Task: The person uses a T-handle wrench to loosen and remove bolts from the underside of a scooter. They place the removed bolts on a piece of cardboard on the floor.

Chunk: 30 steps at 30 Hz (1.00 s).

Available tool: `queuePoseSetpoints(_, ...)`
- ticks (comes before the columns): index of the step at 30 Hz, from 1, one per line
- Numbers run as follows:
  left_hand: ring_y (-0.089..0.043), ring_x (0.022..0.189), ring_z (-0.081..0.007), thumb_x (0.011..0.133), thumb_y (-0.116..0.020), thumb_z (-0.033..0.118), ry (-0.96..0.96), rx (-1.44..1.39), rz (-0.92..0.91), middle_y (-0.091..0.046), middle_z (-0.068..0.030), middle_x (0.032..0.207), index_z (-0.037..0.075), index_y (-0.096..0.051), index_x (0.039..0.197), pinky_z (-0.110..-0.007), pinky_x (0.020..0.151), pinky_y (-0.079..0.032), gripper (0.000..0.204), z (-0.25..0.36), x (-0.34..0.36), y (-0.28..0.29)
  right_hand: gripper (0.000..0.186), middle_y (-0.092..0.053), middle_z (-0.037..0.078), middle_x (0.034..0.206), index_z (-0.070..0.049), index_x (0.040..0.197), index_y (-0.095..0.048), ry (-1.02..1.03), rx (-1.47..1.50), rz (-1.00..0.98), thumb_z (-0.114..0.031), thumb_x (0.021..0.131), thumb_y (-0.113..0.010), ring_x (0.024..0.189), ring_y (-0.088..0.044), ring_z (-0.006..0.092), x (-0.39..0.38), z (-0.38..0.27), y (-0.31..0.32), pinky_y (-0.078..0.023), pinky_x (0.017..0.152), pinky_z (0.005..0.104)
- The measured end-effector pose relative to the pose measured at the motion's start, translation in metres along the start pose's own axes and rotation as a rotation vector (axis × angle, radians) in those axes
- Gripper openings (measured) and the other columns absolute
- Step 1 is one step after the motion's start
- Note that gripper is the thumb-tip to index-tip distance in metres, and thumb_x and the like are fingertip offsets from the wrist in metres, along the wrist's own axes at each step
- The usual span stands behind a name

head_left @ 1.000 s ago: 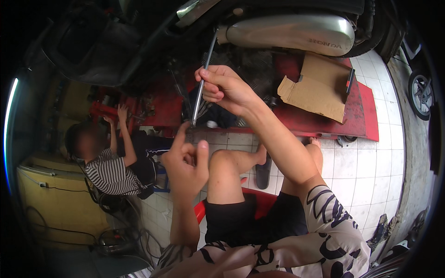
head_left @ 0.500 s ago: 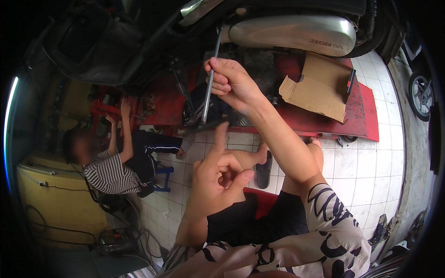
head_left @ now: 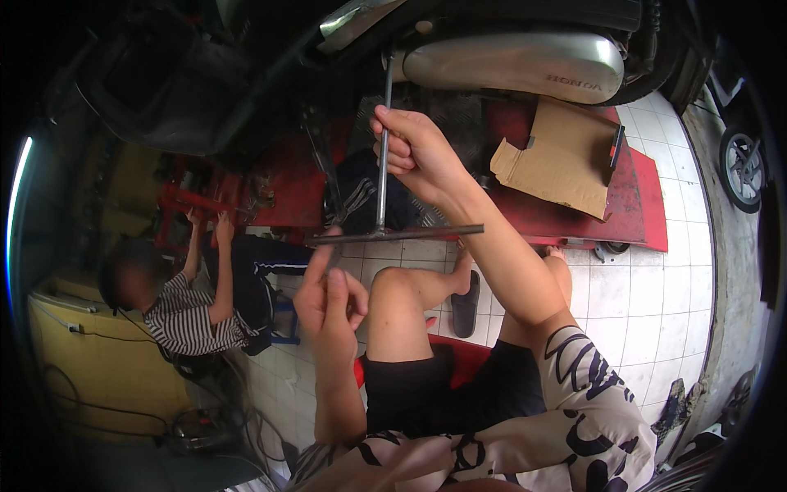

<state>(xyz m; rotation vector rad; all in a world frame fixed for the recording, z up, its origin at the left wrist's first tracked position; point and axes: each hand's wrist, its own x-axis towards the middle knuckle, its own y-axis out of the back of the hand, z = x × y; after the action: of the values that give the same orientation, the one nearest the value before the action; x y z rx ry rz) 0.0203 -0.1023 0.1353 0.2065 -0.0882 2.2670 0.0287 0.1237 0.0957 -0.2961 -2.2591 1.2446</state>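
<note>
A long steel T-handle wrench (head_left: 382, 193) runs from the motorcycle's underside toward me, its crossbar lying nearly level. My right hand (head_left: 420, 152) is closed around the shaft, thumb and fingers wrapped about its upper half. Below the bar's left end is my left hand (head_left: 329, 302), index finger stretched up to the bar and thumb raised, the other fingers loosely curled. That fingertip is blurred, and whether it touches the bar I cannot tell. The wrench's far tip meets the dark area beside the silver engine cover (head_left: 512, 61); what it sits on is hidden.
An open cardboard box (head_left: 566, 160) rests on the red lift platform (head_left: 648, 197). At left, a person in a striped shirt (head_left: 197, 316) reaches toward a red frame (head_left: 184, 201). A dark slipper (head_left: 465, 305) is on the white tiles. Cables trail at lower left.
The wrench's crossbar has turned from pointing along my view to lying crosswise. My left hand has moved left and down. My right hand keeps its hold on the shaft.
</note>
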Motion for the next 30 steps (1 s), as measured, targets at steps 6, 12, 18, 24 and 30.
queuePoseSetpoints(6, -0.036, 0.051, -0.0008, 0.098, -0.053, 0.016, -0.144, 0.215, 0.179, -0.059, -0.0006, 0.067, -0.005, -0.067, 0.094, -0.018, 0.049, -0.028, 0.026, -0.032, 0.065, 0.021, 0.033, -0.027, -0.008, 0.048, -0.010, 0.070, -0.048, -0.034, -0.111, 0.189, -0.025, 0.099, -0.048, 0.038, -0.023, 0.0048, -0.039, -0.019, -0.005, -0.019, 0.041, 0.0224)
queuePoseSetpoints(12, -0.036, 0.042, -0.0091, 0.087, -0.062, 0.011, -0.535, 0.646, 0.192, -0.042, -0.0039, 0.046, 0.000, -0.066, 0.114, -0.028, 0.046, -0.036, 0.030, -0.050, 0.182, -0.054, 0.036, -0.027, -0.006, 0.045, -0.011, 0.067, -0.046, -0.084, 0.034, 0.316, -0.025, 0.100, -0.045, 0.036, -0.024, 0.0060, -0.105, -0.012, 0.027, -0.020, 0.038, 0.0235)
queuePoseSetpoints(18, -0.064, 0.057, -0.0289, 0.082, -0.066, 0.027, -0.482, 0.744, 0.497, -0.061, -0.0111, 0.056, 0.007, -0.071, 0.104, -0.040, 0.061, -0.050, 0.031, -0.057, 0.233, -0.122, 0.037, -0.025, -0.006, 0.042, -0.012, 0.066, -0.045, -0.148, 0.137, 0.407, -0.026, 0.101, -0.044, 0.035, -0.024, 0.0070, -0.153, 0.006, 0.091, -0.021, 0.036, 0.0235)
queuePoseSetpoints(24, -0.069, 0.078, -0.0345, 0.076, -0.071, 0.030, -0.352, 0.695, 0.690, -0.071, -0.0143, 0.079, 0.007, -0.074, 0.089, -0.046, 0.073, -0.054, 0.026, -0.055, 0.252, -0.137, 0.036, -0.026, -0.006, 0.043, -0.010, 0.067, -0.046, -0.104, 0.078, 0.300, -0.025, 0.100, -0.046, 0.036, -0.025, 0.0066, -0.148, -0.002, 0.097, -0.021, 0.037, 0.0227)
queuePoseSetpoints(30, -0.063, 0.054, -0.0223, 0.079, -0.073, 0.020, -0.559, 0.576, 0.555, -0.068, -0.0122, 0.063, -0.006, -0.071, 0.085, -0.035, 0.060, -0.049, 0.027, -0.065, 0.265, -0.118, 0.034, -0.026, -0.006, 0.044, -0.010, 0.067, -0.046, 0.029, 0.200, 0.365, -0.025, 0.098, -0.047, 0.037, -0.023, 0.0065, -0.150, -0.018, 0.099, -0.019, 0.039, 0.0230)
